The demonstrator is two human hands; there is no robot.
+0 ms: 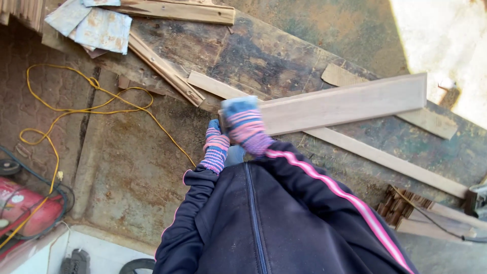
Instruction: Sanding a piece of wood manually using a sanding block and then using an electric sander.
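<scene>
My right hand (pixel 244 124), in a striped pink and blue glove, is closed on the near end of a pale wooden plank (pixel 350 104). The plank lies across a worn, dark workbench top (pixel 264 56) and reaches off to the right. My left hand (pixel 216 146), in the same kind of glove, sits just below and to the left of the plank's end with its fingers curled. Whether it holds anything is hidden. My dark jacket sleeves with a pink stripe fill the bottom of the view.
A long thin wooden strip (pixel 355 147) runs under the plank, with more battens (pixel 165 68) behind. Tile pieces (pixel 96 25) lie at top left. A yellow cord (pixel 76 109) loops over the floor toward a red tank (pixel 23 205). Stacked wood pieces (pixel 406 205) sit at lower right.
</scene>
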